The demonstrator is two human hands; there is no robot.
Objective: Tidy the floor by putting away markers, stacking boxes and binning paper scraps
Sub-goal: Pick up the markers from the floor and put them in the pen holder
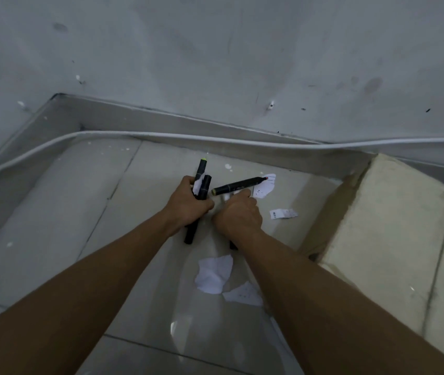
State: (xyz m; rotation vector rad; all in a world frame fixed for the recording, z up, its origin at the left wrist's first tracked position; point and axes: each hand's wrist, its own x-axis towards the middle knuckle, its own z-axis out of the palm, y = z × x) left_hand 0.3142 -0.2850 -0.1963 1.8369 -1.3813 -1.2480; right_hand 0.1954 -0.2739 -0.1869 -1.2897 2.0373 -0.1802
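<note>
My left hand (188,203) grips a bundle of black markers (201,182) upright over the tiled floor, with a bit of white paper caught among them. My right hand (238,215) is closed beside it; a dark marker end (232,245) pokes out below that wrist. Another black marker (235,186) with a red tip sits at the right hand's fingertips, pointing right over a paper scrap (265,186); whether the fingers hold it is unclear. More white scraps lie nearby: a small one (283,213), a large one (212,274) and another (244,293).
A grey wall with a skirting board (161,117) closes the far side, and a white cable (134,135) runs along its base. A pale raised block or box (394,226) stands at the right. Glossy floor tiles (53,212) stretch to the left.
</note>
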